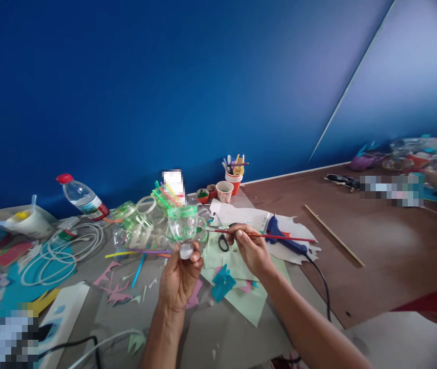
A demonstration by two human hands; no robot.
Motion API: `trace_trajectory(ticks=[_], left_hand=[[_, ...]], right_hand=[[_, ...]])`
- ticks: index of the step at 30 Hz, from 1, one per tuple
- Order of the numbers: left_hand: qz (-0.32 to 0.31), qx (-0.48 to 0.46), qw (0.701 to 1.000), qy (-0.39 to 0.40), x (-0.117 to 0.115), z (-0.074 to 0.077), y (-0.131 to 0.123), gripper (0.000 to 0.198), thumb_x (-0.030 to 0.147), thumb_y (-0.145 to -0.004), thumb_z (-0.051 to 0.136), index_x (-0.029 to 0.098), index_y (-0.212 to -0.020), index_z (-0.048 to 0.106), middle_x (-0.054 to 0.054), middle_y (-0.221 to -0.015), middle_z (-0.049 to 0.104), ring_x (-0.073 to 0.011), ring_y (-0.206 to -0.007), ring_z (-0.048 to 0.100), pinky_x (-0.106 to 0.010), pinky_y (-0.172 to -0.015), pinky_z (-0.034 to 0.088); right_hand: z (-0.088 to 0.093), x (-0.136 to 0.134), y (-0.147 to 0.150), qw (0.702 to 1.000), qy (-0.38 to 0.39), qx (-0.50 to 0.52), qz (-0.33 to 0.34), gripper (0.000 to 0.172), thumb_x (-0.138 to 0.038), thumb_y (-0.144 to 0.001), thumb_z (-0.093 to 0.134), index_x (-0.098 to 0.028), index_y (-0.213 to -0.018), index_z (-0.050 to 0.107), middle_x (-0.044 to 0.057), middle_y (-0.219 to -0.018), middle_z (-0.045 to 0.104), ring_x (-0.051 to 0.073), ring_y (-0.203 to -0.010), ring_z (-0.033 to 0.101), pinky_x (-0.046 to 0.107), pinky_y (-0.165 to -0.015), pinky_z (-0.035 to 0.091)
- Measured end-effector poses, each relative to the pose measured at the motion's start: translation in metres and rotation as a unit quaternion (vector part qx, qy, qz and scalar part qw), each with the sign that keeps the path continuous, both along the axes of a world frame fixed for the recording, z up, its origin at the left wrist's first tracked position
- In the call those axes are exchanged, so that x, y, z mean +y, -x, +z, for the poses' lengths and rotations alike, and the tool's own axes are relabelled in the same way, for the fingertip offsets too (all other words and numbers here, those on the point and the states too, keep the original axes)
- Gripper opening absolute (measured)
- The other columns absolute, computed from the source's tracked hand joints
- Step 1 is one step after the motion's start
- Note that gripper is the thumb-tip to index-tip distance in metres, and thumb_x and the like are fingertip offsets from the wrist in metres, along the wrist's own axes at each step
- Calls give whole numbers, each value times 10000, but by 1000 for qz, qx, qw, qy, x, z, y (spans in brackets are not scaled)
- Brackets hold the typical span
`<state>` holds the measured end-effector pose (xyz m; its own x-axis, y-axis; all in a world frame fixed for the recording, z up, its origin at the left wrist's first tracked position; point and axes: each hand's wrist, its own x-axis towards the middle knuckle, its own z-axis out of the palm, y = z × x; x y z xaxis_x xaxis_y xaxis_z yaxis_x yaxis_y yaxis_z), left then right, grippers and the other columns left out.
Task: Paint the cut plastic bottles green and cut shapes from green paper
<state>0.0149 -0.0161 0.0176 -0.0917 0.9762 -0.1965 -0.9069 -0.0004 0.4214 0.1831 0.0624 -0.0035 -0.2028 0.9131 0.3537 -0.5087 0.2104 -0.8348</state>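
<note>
Pinching the red-handled paintbrush (287,238) in the head view, my right hand (251,248) had its fingers together on the shaft, whose long axis ran nearly level, tip pointing left at the green-edged clear bottle piece (182,225); touching or just apart, I couldn't tell. My left hand (182,277) was clamped from below on that piece's white cap (186,250), so the piece sat right above my left fingers, left of my right grip.
</note>
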Motion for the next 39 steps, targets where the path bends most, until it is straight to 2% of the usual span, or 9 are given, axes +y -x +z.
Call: trace_trajectory(ticks=[5,8,13,17,20,25,30,35,39], left_hand=[[19,25,999,-5,3,-3,-1,243,276,-706,775,86,-817,672,-103,-845,664,-81,-601,538,-207,-550,481],[70,75,995,-3,7,-7,-4,299,306,-631,832,115,-795,671,-96,-852,688,-104,-632,585,-222,-582,511],[183,178,967,-4,11,-12,-9,286,293,-626,836,178,-815,655,-41,-808,702,-142,-750,655,-244,-688,546],[223,201,954,-5,12,-14,-8,274,289,-638,829,191,-819,648,-23,-798,702,-132,-761,657,-227,-694,541],[208,143,968,1,13,-14,-2,264,320,-657,815,159,-792,654,-59,-813,705,-126,-700,638,-237,-664,542],[116,27,993,-12,12,-12,6,171,278,-817,670,107,-807,659,-104,-837,678,-98,-623,575,-213,-563,500],[70,-4,997,-5,10,-6,3,242,244,-935,477,106,-830,646,-99,-820,646,-81,-587,534,-196,-531,474],[68,11,998,-4,11,-6,2,199,256,-900,548,105,-822,651,-88,-815,642,-73,-577,530,-189,-522,475],[117,67,991,-2,12,-10,-1,209,312,-754,735,121,-794,659,-83,-828,673,-90,-614,564,-211,-567,503]], right_hand=[[-3,-4,0,1000,-26,-16,3,205,-385,-871,612,-204,-860,708,35,-736,634,154,-660,553,294,-628,446],[-3,-6,0,999,-42,-19,3,203,-374,-886,597,-208,-869,712,43,-773,639,155,-675,554,297,-630,443],[-2,-8,-1,999,-46,-3,11,186,-345,-894,593,-209,-881,719,42,-771,637,151,-677,564,290,-621,442],[2,-8,-1,999,-22,20,18,197,-374,-870,618,-207,-868,723,35,-726,644,156,-654,569,293,-609,452],[6,-8,-1,999,1,34,16,205,-383,-839,648,-192,-823,719,35,-689,643,155,-624,563,289,-587,449],[7,-7,-1,1000,16,22,3,199,-382,-831,656,-193,-828,718,33,-689,657,146,-607,558,282,-579,445],[2,-5,1,1000,21,-5,-3,249,-432,-826,654,-192,-844,716,35,-698,651,153,-626,571,280,-577,450],[2,-5,1,1000,23,4,14,241,-422,-829,651,-192,-864,715,41,-718,662,158,-642,581,284,-586,458],[6,-7,0,998,26,40,36,226,-415,-807,680,-194,-833,720,34,-689,657,154,-628,576,287,-583,459]])
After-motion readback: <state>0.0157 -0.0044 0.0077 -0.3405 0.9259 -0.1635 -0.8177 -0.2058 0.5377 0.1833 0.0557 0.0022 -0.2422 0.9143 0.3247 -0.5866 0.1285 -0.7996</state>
